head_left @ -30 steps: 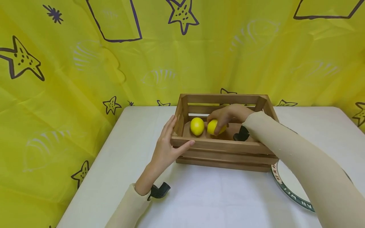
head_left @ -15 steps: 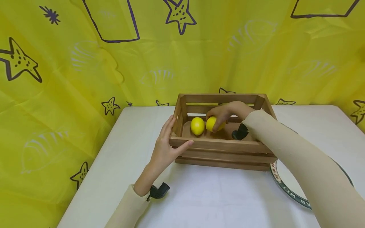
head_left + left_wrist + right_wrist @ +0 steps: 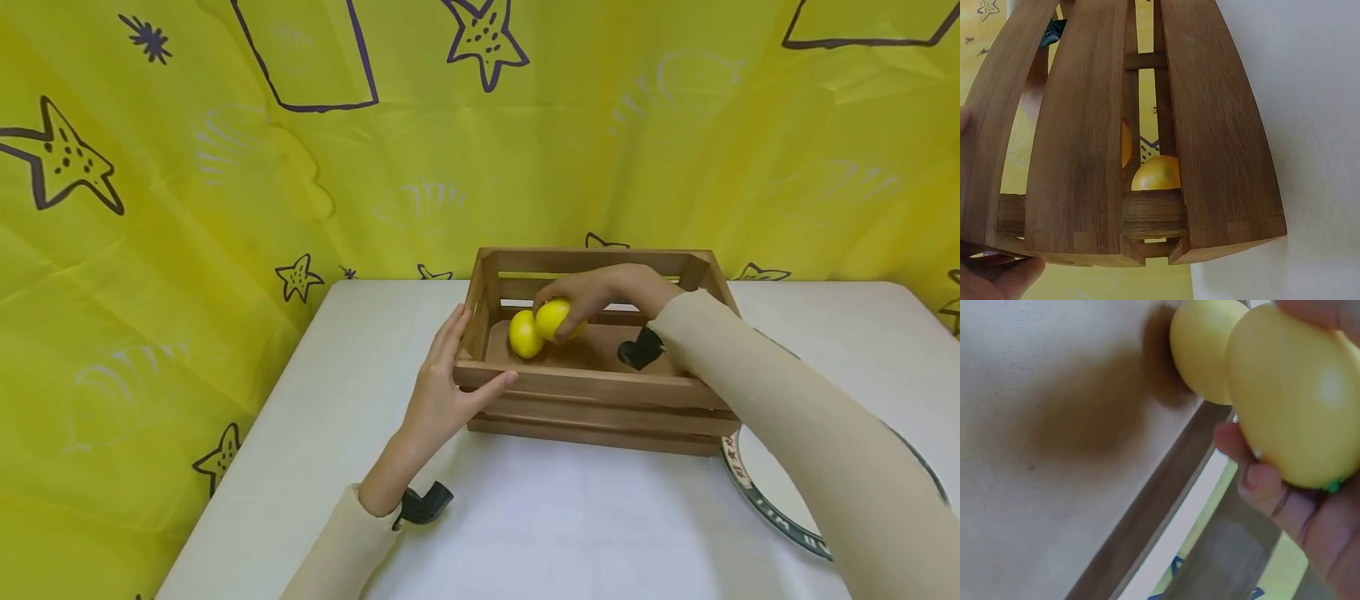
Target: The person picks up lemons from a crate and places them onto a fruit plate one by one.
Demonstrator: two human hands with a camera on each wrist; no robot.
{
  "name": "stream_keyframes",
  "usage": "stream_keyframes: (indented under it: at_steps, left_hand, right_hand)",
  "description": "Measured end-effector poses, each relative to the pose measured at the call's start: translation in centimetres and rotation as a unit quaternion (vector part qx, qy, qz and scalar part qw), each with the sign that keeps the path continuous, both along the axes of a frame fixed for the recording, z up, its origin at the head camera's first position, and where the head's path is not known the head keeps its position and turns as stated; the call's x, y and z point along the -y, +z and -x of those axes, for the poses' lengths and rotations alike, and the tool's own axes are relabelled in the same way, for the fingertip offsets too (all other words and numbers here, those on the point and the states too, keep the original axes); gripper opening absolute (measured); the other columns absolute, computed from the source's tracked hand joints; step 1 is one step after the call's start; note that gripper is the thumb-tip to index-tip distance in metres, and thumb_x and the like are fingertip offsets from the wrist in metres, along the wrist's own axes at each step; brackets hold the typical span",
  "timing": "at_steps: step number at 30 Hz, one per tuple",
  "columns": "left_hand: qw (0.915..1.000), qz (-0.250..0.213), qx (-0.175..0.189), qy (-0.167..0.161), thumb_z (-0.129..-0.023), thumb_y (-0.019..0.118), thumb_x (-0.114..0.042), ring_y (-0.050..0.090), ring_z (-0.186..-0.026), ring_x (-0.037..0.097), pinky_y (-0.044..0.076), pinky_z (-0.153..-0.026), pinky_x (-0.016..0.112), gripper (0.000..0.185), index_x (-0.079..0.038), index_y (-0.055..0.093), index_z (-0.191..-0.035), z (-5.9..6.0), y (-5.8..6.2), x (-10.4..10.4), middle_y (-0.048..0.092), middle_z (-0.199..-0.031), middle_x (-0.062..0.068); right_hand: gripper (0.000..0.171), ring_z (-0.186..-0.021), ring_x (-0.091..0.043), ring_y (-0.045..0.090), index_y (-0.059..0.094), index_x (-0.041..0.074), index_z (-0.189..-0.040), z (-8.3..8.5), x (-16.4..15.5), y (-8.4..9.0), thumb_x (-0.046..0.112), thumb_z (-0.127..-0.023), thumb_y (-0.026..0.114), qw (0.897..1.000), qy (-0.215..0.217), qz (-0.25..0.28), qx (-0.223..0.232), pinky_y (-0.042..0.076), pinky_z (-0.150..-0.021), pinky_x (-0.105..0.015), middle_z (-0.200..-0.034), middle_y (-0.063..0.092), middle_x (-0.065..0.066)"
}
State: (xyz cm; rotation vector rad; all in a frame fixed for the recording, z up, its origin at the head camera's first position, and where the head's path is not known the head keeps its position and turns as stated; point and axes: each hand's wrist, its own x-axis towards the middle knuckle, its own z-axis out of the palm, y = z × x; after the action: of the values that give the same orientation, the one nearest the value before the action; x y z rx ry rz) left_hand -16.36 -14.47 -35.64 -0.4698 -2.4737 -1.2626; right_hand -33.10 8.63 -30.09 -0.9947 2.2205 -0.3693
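Observation:
My right hand grips a yellow lemon inside the wooden crate, thumb on one side and fingers curled round the other. A small green spot shows at the lemon's end in the right wrist view. Right beside it, a second lemon lies on the crate floor near the left end, partly overlapped by the held one. My left hand holds the crate's front left corner, thumb over the front rim and fingers along the left side. Through the slats, the left wrist view shows part of a lemon.
A white plate with a green patterned rim sits to the right of the crate, partly under my right forearm. The crate stands on a white table. Behind it hangs a yellow curtain with starfish drawings.
My right hand has raised its lemon off the crate floor and brought it left, up against the second lemon. The left hand keeps its place on the crate.

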Motion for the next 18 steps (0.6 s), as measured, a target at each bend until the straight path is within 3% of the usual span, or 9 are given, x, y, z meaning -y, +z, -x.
stream_keyframes:
  at_steps: [11,18]
  left_hand:
    - [1.0,0.0,0.003,0.0,-0.08,0.082,-0.028,0.031,-0.144,0.031,0.034,-0.11,0.053,0.093,-0.002,0.029,-0.152,0.0,0.0,-0.1,0.025,-0.16,0.009]
    - [1.0,0.004,0.004,0.001,-0.081,0.081,-0.029,0.03,-0.144,0.03,0.035,-0.11,0.052,0.093,-0.003,0.029,-0.153,0.0,0.0,0.0,0.025,-0.16,0.008]
  right_hand:
    - [0.051,-0.1,-0.022,0.05,0.056,0.012,-0.131,-0.6,0.7,1.1,0.022,-0.083,0.07,0.997,0.049,0.062,-0.011,0.045,-0.086,-0.036,-0.118,0.056,-0.007]
    - [0.053,-0.099,-0.023,0.051,0.055,0.01,-0.133,-0.9,1.1,1.9,0.02,-0.083,0.07,0.997,0.044,0.07,-0.001,0.046,-0.085,-0.036,-0.117,0.056,-0.008]
